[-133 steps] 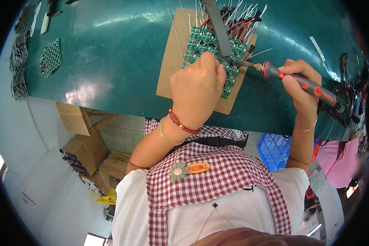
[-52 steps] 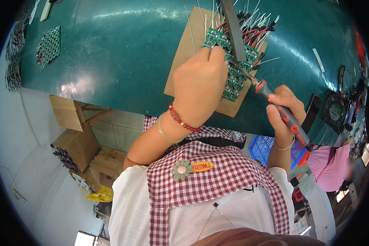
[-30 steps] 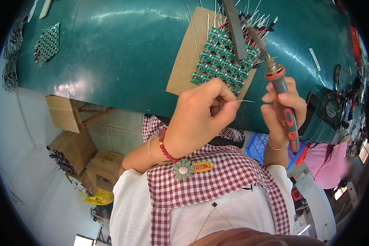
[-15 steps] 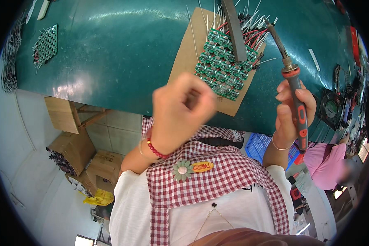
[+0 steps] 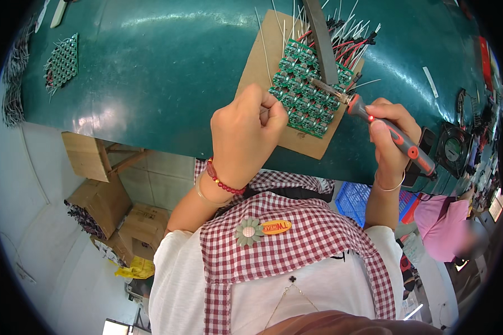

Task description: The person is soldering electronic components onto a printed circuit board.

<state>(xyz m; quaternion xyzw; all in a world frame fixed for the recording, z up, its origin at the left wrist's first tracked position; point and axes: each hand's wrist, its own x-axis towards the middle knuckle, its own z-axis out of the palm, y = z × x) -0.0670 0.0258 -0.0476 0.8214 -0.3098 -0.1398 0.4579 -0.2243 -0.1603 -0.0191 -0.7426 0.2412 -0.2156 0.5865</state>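
A soldering iron [image 5: 399, 137] with a grey and red handle is gripped in my right hand [image 5: 394, 131]. Its tip points left over a panel of green circuit boards [image 5: 304, 100], near the end of a grey metal bar [image 5: 321, 44] lying across them. Under the panel is a brown board [image 5: 251, 70]. White, red and black wires [image 5: 349, 42] fan out from the panel's far side. My left hand [image 5: 246, 131] is closed in a pinch at the panel's near left edge; whatever the fingers hold is too hidden to make out.
Another panel of small boards [image 5: 63, 62] lies on the green table [image 5: 151, 72] at the far left, beside a bundle of grey wires [image 5: 14, 84]. A black square fan-like part [image 5: 452, 148] sits at the right. Cardboard boxes [image 5: 142, 229] and a blue basket [image 5: 352, 201] are below the table.
The soldering iron has swung down and left, from upright beside the wires to over the boards. My left hand has shifted slightly and is now steady beside the panel.
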